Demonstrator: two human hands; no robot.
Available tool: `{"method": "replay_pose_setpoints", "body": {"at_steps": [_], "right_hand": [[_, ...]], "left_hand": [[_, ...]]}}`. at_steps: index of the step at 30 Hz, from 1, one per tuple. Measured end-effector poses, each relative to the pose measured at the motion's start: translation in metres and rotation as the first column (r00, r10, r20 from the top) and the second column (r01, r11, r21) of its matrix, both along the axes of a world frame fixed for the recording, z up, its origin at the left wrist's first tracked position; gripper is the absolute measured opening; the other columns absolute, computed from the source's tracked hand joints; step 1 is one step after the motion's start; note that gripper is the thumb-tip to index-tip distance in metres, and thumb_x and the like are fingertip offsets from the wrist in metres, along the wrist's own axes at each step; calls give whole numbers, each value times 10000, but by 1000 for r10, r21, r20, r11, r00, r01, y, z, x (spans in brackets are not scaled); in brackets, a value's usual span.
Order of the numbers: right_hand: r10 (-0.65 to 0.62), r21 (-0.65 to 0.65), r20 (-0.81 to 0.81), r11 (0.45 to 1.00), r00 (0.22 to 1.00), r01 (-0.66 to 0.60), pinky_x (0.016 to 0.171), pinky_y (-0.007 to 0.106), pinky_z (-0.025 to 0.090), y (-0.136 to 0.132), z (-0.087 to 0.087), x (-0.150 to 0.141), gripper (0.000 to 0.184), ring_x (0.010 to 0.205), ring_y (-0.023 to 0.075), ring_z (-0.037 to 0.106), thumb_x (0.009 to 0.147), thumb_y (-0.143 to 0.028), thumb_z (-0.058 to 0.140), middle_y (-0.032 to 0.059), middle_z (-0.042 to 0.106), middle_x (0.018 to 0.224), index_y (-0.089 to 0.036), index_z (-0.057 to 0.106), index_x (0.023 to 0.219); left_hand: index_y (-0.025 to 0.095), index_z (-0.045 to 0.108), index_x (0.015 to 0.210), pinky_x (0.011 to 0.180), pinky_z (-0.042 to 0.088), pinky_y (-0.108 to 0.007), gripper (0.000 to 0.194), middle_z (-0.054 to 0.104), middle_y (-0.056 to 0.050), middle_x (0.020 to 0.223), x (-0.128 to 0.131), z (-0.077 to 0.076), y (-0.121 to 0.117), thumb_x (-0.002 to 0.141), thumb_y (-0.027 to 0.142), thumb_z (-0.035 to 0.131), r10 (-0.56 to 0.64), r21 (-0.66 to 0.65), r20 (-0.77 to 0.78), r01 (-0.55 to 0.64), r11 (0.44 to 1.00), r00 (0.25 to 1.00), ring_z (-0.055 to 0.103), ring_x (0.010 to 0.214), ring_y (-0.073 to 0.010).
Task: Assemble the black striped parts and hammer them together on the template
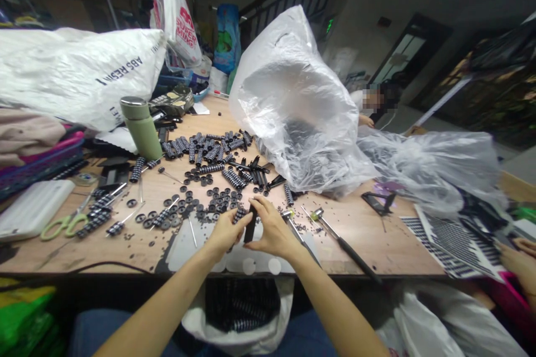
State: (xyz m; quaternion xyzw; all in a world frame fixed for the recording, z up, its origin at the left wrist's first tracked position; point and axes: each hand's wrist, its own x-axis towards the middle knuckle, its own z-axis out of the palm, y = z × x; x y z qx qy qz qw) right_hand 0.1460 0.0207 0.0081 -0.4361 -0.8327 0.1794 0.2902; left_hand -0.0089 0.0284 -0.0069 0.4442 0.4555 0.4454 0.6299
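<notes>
Above the grey plate point(184, 251) at the table's front edge, my two hands are close together. My right hand point(274, 228) is closed on an upright black bar point(250, 226), fingers at its top and thumb near its lower end. Beside it, my left hand point(228, 231) pinches a short black-and-white checkered cylinder point(239, 215), partly hidden by the fingers; its thumb comes close to the bar. Beyond the hands lie several black discs point(221, 201) and a heap of checkered cylinders point(205, 150). Black forked parts point(257, 173) are mixed in at the heap's right.
Two hammers point(343, 245) point(299, 231) lie to the right. Scissors point(67, 223), a white box point(36, 209) and a green flask point(140, 128) stand or lie left. A large plastic bag point(293, 95) bulges behind. Below the edge hangs an open white bag point(285, 301). Another person's hand point(517, 262) shows at right.
</notes>
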Motion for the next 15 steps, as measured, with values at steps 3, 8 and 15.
{"method": "replay_pose_setpoints", "body": {"at_steps": [3,8,15], "right_hand": [[15,23,-54,1000,998,-14,1054,420,244,-9,2,-1,1074,1278,266,256,509,-417,766,153,300,1364,-155,170,1364],[74,-4,-228,997,971,-77,1046,396,281,-31,-1,-9,1099,1268,255,282,481,-470,774,142,283,1366,-176,167,1349],[74,-26,-244,996,967,-83,1077,394,228,-42,-2,-11,1101,1285,243,258,491,-455,775,136,268,1376,-179,144,1350]], "left_hand": [[150,562,930,303,270,-144,400,488,60,514,-1,8,-8,715,487,538,12,-46,170,-4,999,985,379,336,-41],[183,512,1156,264,195,-140,515,422,87,442,0,13,-19,730,471,528,49,-119,193,-27,993,980,327,277,-43],[132,586,809,372,436,-238,277,520,33,486,13,17,-28,700,386,576,112,-174,306,-60,983,945,508,375,-117]]}}
